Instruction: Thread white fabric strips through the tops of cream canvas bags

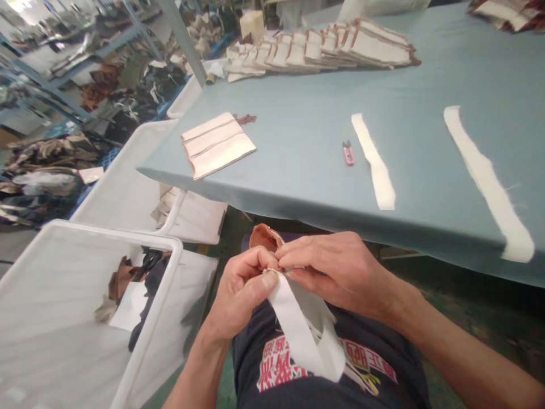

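Observation:
My left hand (240,289) and my right hand (336,270) meet over my lap, both pinching the top end of a white fabric strip (304,332) that loops down onto my dark shirt. A brown leather-like piece (264,237) sticks up just behind my fingertips, joined to the strip. Both hands are closed in a pinch. The exact joint between strip and brown piece is hidden by my fingers.
A blue-grey table (306,170) lies ahead with two white strips (374,162) (489,184), pink thread snips (348,152), a small pile of cream pieces (218,144) and a long fanned row of them (323,48). White bins (76,295) stand at the left.

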A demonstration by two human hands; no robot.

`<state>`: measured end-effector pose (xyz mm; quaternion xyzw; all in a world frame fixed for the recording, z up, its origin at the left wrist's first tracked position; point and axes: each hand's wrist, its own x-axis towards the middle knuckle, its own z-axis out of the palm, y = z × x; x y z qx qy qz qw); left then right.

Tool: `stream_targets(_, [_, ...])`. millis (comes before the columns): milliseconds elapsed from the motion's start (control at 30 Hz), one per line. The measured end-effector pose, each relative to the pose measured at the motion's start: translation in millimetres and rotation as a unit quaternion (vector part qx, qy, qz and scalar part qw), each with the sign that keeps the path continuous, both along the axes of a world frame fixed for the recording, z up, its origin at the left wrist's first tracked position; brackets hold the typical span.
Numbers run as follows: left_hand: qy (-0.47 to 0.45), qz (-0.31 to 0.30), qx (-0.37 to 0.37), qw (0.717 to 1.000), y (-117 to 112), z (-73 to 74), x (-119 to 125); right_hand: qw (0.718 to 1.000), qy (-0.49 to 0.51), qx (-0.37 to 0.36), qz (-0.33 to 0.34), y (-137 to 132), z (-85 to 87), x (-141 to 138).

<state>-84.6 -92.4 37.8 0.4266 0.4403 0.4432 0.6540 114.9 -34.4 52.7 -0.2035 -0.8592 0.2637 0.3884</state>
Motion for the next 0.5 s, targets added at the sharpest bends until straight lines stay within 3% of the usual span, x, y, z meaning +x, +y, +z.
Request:
stream_targets(133, [0.010,-0.004,0.005,1.000,3,0.5,3,0.997,-0.054,0.045,-0.018,1,3.9,5])
stream_targets(500, [0.057,-0.023,0.006,0.998,5,12.2,8,0.991,-0.126,0.032,-0.038,1,21.8,7])
